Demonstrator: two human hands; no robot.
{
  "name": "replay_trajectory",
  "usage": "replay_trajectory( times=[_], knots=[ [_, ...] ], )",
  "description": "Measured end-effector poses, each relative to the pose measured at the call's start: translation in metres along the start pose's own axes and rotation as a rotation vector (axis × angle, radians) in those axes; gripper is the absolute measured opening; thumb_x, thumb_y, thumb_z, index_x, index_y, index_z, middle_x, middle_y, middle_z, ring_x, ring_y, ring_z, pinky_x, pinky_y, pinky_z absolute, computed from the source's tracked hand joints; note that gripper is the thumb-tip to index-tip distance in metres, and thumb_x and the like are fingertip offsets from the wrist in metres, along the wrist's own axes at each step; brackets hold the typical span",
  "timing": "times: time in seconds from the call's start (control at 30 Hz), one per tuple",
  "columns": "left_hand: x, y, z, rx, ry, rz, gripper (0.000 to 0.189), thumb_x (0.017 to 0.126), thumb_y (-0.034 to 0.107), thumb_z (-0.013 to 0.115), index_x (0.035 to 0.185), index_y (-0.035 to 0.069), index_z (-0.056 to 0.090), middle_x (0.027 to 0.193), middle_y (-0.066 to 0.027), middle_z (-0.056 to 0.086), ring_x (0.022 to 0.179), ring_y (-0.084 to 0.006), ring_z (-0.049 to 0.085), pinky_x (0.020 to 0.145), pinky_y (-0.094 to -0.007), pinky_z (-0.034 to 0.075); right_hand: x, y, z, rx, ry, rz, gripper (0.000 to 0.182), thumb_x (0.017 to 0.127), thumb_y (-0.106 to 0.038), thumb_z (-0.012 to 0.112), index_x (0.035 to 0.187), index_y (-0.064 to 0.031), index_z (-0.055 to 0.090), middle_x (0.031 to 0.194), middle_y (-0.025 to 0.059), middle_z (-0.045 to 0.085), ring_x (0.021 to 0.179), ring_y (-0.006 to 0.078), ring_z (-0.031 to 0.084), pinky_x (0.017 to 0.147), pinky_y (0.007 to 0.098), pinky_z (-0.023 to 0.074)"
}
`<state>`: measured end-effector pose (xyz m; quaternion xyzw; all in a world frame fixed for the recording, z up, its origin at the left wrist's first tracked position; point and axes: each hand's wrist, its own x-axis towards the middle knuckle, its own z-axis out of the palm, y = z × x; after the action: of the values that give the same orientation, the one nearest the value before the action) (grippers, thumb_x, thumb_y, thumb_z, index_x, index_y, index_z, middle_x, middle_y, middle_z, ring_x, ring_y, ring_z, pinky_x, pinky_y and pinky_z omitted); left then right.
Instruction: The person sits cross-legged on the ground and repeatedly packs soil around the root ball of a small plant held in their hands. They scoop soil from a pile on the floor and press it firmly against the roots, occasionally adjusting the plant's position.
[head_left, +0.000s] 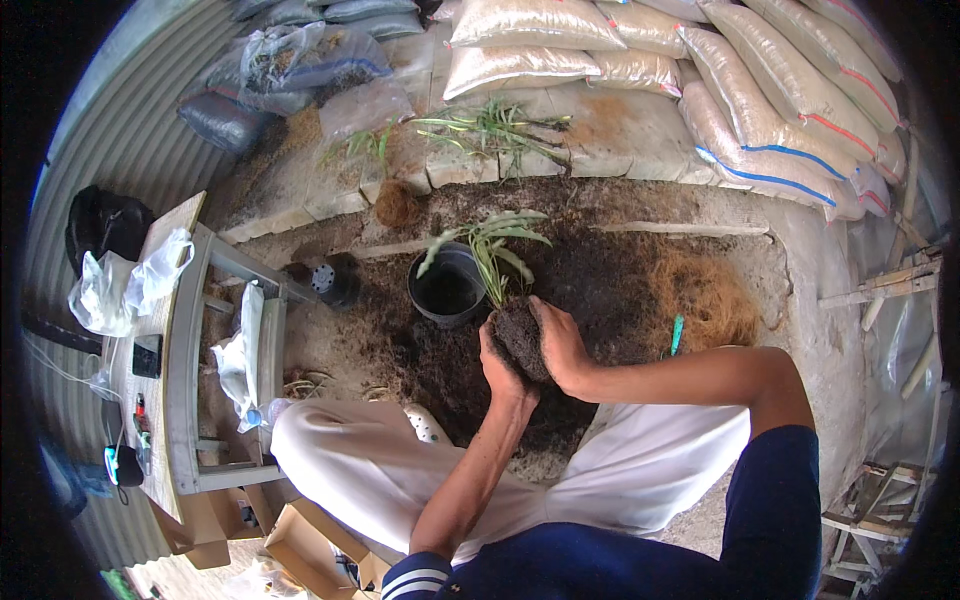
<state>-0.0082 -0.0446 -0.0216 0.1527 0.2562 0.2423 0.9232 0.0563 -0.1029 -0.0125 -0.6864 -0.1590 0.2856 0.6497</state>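
Between both palms I hold a dark root ball (520, 339) of soil, with a leafy green plant (491, 251) rising from it and leaning away from me. My left hand (501, 367) cups its left and lower side. Pressed against the right side is my right hand (561, 345). Just left of the root ball stands a black plastic pot (448, 285), its mouth facing up and its inside dark. Some leaves hang over the pot's rim. Dark loose soil (592, 270) covers the ground under and around my hands.
Brown fibre (705, 292) lies to the right beside a green-handled tool (677, 334). An overturned black pot (335, 281) and a fibrous root ball (397, 203) are on the left. Cut plants (499, 131) rest on the concrete ledge. Filled sacks (532, 67) stand behind; a table (180, 360) flanks my left.
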Motion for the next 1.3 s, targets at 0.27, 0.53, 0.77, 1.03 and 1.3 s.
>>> replay_trajectory(
  times=[0.27,0.53,0.77,1.03,1.3],
  knots=[
    [0.002,0.019,0.012,-0.100,-0.034,-0.183,0.053,0.098,0.048,0.034,0.132,0.010,0.049,0.127,-0.0094,0.056,0.114,-0.0274,0.055,0.101,-0.0417,0.042,0.026,-0.009,-0.010,0.298,-0.080,0.380,0.039,0.100,-0.029,0.036,0.112,-0.0020,0.061,0.107,0.0072,0.065,0.095,0.0165,0.062,0.090,0.0307,0.0478],
    [0.008,0.047,0.021,0.164,-0.115,-0.046,0.039,0.098,0.035,0.046,0.124,0.006,0.054,0.114,-0.0073,0.062,0.103,-0.0206,0.062,0.090,-0.0355,0.050,0.036,-0.038,-0.019,-0.071,-0.222,0.160,0.048,0.101,-0.038,0.034,0.116,0.0003,0.058,0.103,0.0116,0.064,0.092,0.0213,0.062,0.087,0.0349,0.0476],
    [0.021,0.053,0.000,0.029,-0.115,-0.209,0.032,0.096,0.030,0.048,0.116,0.007,0.058,0.105,-0.0098,0.065,0.092,-0.0236,0.066,0.080,-0.0394,0.056,0.033,-0.064,-0.024,-0.638,-0.475,-0.240,0.040,0.102,-0.028,0.038,0.128,0.0015,0.048,0.108,0.0209,0.059,0.094,0.0318,0.058,0.082,0.0383,0.0455],
    [0.012,0.053,0.009,-0.194,-0.205,-0.271,0.033,0.095,0.030,0.044,0.116,0.009,0.059,0.111,-0.0100,0.064,0.099,-0.0249,0.063,0.089,-0.0431,0.052,0.022,-0.072,-0.020,-0.715,-0.300,-0.750,0.035,0.098,-0.017,0.045,0.126,0.0030,0.052,0.122,0.0217,0.057,0.120,0.0361,0.050,0.104,0.0422,0.0366],
    [0.011,0.041,-0.006,-0.283,-0.247,-0.191,0.037,0.098,0.025,0.037,0.127,0.007,0.053,0.122,-0.0120,0.059,0.111,-0.0258,0.058,0.096,-0.0396,0.049,0.015,-0.038,-0.013,-0.861,-0.373,-0.764,0.045,0.100,-0.026,0.037,0.132,0.0045,0.046,0.138,0.0244,0.044,0.133,0.0489,0.029,0.113,0.0584,0.0065]
  ],
)
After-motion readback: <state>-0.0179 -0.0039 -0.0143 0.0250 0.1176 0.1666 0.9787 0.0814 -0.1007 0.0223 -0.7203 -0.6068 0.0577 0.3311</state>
